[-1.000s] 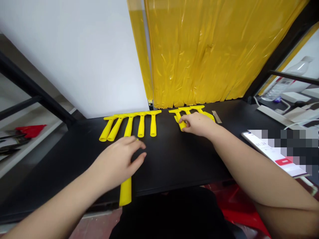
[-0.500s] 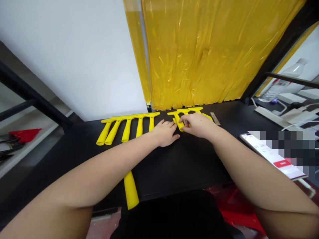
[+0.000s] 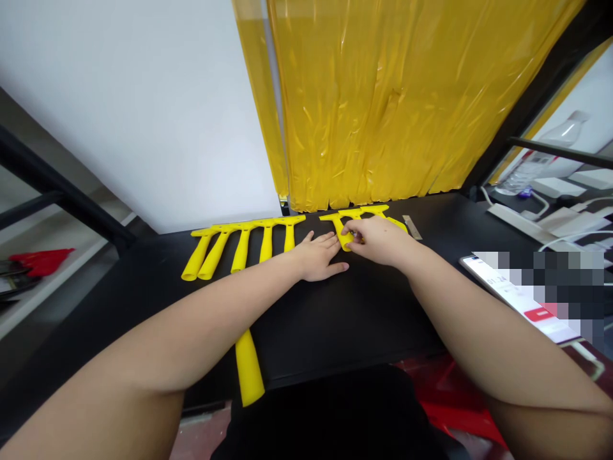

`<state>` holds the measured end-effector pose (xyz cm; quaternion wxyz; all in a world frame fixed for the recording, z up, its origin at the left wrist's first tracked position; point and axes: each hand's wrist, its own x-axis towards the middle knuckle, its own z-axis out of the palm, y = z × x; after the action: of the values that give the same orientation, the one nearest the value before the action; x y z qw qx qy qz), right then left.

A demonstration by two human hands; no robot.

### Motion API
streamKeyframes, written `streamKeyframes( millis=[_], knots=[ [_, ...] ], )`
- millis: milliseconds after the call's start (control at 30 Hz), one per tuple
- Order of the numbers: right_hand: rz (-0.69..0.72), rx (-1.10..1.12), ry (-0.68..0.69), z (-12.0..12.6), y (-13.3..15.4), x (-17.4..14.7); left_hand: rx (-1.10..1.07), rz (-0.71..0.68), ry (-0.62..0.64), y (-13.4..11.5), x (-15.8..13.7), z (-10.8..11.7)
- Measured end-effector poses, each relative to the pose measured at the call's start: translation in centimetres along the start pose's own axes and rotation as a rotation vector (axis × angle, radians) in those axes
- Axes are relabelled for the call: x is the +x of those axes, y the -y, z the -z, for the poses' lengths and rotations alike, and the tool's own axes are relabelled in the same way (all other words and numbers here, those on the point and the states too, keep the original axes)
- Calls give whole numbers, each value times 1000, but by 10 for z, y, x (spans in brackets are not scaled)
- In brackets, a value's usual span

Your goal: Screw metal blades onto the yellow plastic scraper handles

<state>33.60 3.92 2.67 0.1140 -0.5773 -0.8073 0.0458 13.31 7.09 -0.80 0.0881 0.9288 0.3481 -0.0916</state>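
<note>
My left hand [image 3: 320,257] lies flat on the black tabletop, fingers stretched out and thumb apart. Its fingertips reach the side of a yellow T-shaped squeegee handle [image 3: 337,227]. My right hand [image 3: 378,239] is closed on the tubular grip of that same handle, with thumb and fingers curled around its lower end. What else may lie between those fingertips is hidden. Beyond the right hand are more yellow handles [image 3: 375,209], partly covered by it. To the left, several like handles [image 3: 240,249] lie in a row with their crossbars toward the back.
Another yellow piece [image 3: 249,370] lies under my left forearm at the table's [image 3: 335,332] front edge. A small flat strip [image 3: 412,227] is right of the handles. A phone [image 3: 517,294] and white power strips [image 3: 527,227] are at the right. Yellow plastic sheeting [image 3: 407,108] hangs behind.
My left hand has settled flatter, its fingertips now against the handle and its thumb stretched farther right. My right hand stays at the same handle, with barely any shift.
</note>
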Motion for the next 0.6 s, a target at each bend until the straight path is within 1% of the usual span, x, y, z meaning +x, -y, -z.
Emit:
streamKeyframes(
  millis=[67, 133, 233, 300, 367, 467, 600],
  knots=[
    [2, 8, 0, -1, -1, 0, 34, -8, 6, 4, -2, 5],
    [4, 10, 4, -2, -2, 0, 100, 11, -19, 6, -6, 13],
    [6, 12, 22, -3, -3, 1, 173, 97, -127, 6, -13, 23],
    [10, 19, 31, -4, -2, 1, 133, 152, -198, 5, -16, 25],
    [17, 33, 39, -5, -2, 1, 70, 165, -239, 4, -17, 23],
    [28, 35, 60, -4, -3, 1, 48, 144, -246, 2, -16, 17],
    [-11, -80, 49, -3, -9, 3, 56, 115, -213, 1, -14, 14]
  ],
)
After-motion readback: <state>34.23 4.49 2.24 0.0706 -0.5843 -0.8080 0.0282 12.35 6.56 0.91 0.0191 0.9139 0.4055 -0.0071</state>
